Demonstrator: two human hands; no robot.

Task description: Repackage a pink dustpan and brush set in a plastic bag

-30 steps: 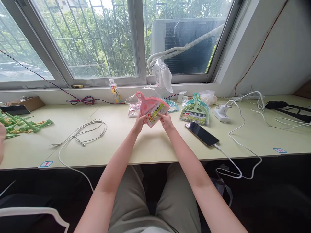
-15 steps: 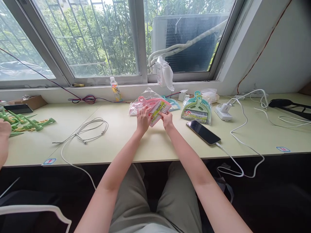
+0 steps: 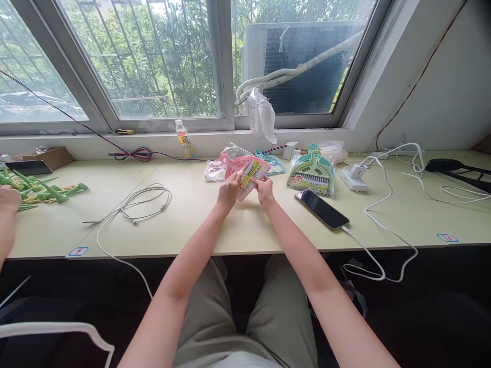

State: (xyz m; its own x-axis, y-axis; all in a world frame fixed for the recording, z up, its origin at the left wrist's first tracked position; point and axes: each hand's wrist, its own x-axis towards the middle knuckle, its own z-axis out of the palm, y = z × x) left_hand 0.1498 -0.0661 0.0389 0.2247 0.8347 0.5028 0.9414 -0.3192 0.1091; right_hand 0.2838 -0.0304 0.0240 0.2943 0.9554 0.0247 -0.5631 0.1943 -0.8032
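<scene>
A pink dustpan-and-brush set with a yellow-green label is tilted between my two hands above the table. My left hand is closed on its left edge, and my right hand pinches its right lower corner. Crinkled clear plastic bunches at the handle end. Just behind it lies a blue dustpan set, partly hidden. To the right stands a bagged green dustpan-and-brush set, its dark bristles facing me.
A phone on a charging cable and a white power adapter lie to the right. On the left are a coiled cable, green plastic pieces and another person's hand. A drink bottle stands near the window.
My left hand has shifted slightly, its fingers drawn in from the label to the edge of the pink dustpan set. The clear plastic behind it has sunk lower. The view has shifted slightly.
</scene>
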